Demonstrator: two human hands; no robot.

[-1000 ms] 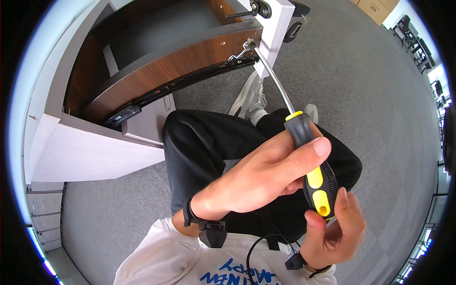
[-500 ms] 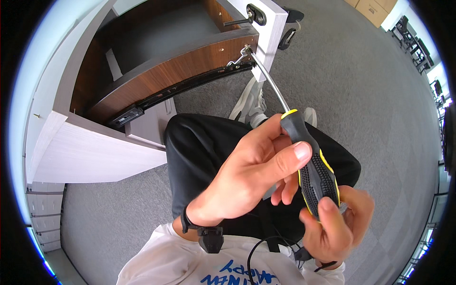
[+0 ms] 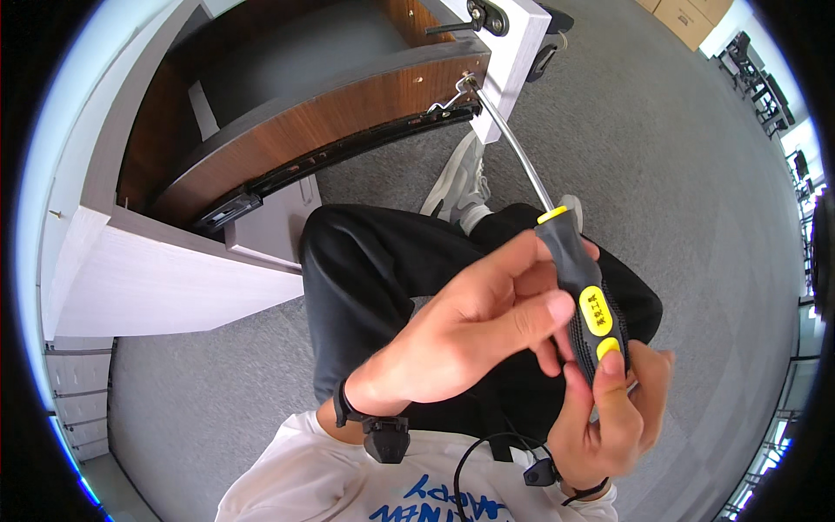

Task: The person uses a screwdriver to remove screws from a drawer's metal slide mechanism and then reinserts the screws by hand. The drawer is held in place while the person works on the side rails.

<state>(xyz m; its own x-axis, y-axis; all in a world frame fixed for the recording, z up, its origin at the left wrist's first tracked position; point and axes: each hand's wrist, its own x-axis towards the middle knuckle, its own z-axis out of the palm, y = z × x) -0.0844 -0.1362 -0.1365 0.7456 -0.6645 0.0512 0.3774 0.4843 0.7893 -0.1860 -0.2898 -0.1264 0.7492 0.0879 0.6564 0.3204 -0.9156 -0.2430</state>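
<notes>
Both my hands are closed on a screwdriver (image 3: 570, 248) with a black and yellow handle and a long steel shaft. Thumb and fingers of my left hand (image 3: 487, 317) hold the upper part of the handle, close to the shaft. Lower down, my right hand (image 3: 609, 418) pinches the handle's butt end. The shaft's tip meets the front end of the brown wood-grain drawer side (image 3: 348, 104), beside a bent metal wire clip (image 3: 448, 103). Whether the tip sits in a screw cannot be made out. Along the drawer's lower edge runs a black slide rail (image 3: 330, 152).
The drawer stands pulled out of a pale cabinet (image 3: 174, 283). A black fitting with a rod (image 3: 485, 17) is on its white front panel (image 3: 515, 65). My legs (image 3: 365, 270) are bent below, on grey carpet (image 3: 696, 226). Cardboard boxes (image 3: 685, 19) stand far right.
The screwdriver handle has turned about its axis, bringing a yellow oval into sight. The drawer's front end and both the shaft and handle have shifted slightly right in view.
</notes>
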